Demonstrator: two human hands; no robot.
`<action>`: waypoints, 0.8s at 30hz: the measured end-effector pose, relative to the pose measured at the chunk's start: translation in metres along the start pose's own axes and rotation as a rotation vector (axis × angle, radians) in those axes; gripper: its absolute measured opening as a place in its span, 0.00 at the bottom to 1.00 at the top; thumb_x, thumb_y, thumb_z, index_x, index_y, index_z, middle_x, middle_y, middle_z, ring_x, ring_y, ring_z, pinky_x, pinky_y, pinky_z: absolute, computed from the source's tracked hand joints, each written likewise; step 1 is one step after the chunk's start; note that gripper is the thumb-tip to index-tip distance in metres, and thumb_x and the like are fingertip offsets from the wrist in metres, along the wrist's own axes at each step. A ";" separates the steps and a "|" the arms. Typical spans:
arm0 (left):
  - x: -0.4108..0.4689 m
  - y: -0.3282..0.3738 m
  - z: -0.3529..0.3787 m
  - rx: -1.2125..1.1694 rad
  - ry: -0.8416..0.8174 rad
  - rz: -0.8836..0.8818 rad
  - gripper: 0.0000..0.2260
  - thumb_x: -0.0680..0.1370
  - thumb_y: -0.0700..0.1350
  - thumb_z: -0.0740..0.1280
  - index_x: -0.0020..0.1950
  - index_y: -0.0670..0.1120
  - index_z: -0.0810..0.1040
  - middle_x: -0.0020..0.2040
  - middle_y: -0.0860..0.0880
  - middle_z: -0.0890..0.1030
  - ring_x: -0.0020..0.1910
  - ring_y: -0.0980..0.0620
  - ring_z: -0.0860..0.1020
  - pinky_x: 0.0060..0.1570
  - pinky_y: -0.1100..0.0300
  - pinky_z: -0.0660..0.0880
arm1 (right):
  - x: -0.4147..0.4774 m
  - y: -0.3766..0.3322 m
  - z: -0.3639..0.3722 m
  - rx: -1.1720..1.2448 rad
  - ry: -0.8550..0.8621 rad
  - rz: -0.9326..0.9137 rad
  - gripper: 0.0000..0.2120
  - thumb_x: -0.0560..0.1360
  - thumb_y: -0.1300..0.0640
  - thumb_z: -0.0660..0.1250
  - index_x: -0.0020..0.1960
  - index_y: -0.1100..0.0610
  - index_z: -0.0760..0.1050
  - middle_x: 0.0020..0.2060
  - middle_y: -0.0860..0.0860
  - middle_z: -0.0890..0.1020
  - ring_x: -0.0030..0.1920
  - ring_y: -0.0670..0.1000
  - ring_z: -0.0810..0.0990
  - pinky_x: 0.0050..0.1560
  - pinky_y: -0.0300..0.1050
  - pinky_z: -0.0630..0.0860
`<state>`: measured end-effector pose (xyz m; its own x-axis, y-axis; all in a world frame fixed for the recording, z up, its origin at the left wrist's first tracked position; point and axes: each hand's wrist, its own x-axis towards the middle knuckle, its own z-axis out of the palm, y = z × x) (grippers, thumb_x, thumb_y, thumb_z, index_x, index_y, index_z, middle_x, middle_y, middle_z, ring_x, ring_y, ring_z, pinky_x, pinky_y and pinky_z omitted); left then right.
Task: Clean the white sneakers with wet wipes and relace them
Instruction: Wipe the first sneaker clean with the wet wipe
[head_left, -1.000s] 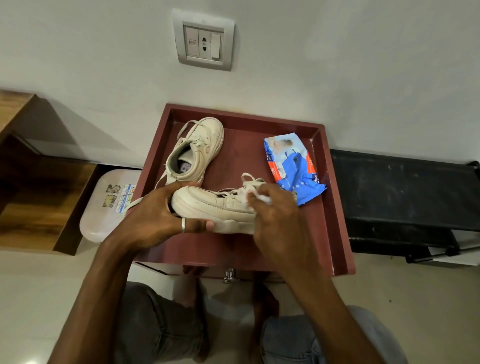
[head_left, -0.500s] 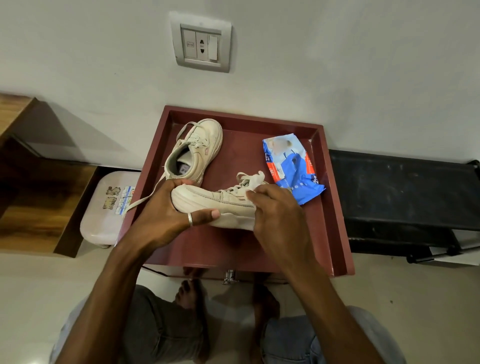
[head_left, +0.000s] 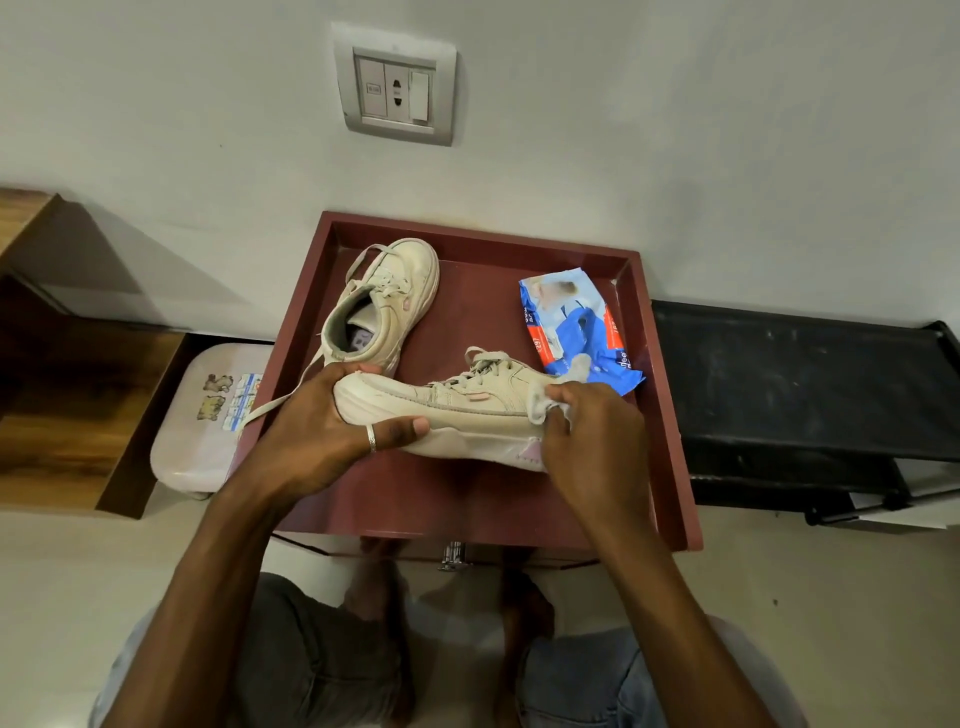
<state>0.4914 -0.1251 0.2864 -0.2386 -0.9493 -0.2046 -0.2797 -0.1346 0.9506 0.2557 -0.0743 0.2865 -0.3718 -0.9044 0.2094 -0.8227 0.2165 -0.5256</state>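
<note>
White sneaker in left grip, wipe (at heel) in right grip

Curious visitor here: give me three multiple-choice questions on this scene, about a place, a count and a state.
1. The blue plastic wet-wipe packet lies: A) on the floor B) on the dark red tray-top table C) inside a shoe
2. Count of cream-white lace-up sneakers in view: A) one B) two C) four
3. The right hand: A) hangs idle B) ties a lace C) pinches a crumpled white wipe against the held sneaker
B, it rests on the table's right side; B, one gripped by the left hand, one behind; C, fingers curl round the wipe.
</note>
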 end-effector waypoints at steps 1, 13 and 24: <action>0.000 -0.001 0.000 0.007 0.001 -0.001 0.20 0.64 0.47 0.81 0.54 0.52 0.81 0.48 0.61 0.86 0.47 0.61 0.84 0.41 0.71 0.78 | 0.006 0.005 0.001 0.016 -0.009 0.046 0.10 0.76 0.65 0.68 0.56 0.58 0.83 0.50 0.54 0.84 0.50 0.53 0.83 0.44 0.35 0.73; 0.001 -0.005 -0.003 -0.019 -0.031 -0.016 0.22 0.65 0.47 0.81 0.57 0.49 0.81 0.50 0.56 0.87 0.49 0.58 0.85 0.44 0.68 0.80 | 0.022 0.019 0.002 0.084 -0.155 0.230 0.10 0.76 0.66 0.64 0.49 0.56 0.82 0.40 0.50 0.82 0.44 0.52 0.82 0.33 0.35 0.70; 0.001 -0.006 -0.005 -0.006 -0.033 -0.032 0.25 0.64 0.49 0.83 0.58 0.49 0.81 0.52 0.53 0.87 0.51 0.56 0.85 0.51 0.59 0.82 | -0.026 -0.040 0.020 -0.211 0.004 -0.236 0.20 0.63 0.72 0.71 0.55 0.63 0.81 0.48 0.58 0.81 0.45 0.59 0.80 0.39 0.48 0.79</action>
<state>0.4973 -0.1268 0.2811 -0.2602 -0.9346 -0.2425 -0.2816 -0.1667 0.9449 0.3072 -0.0666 0.2857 -0.1614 -0.9375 0.3083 -0.9573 0.0728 -0.2798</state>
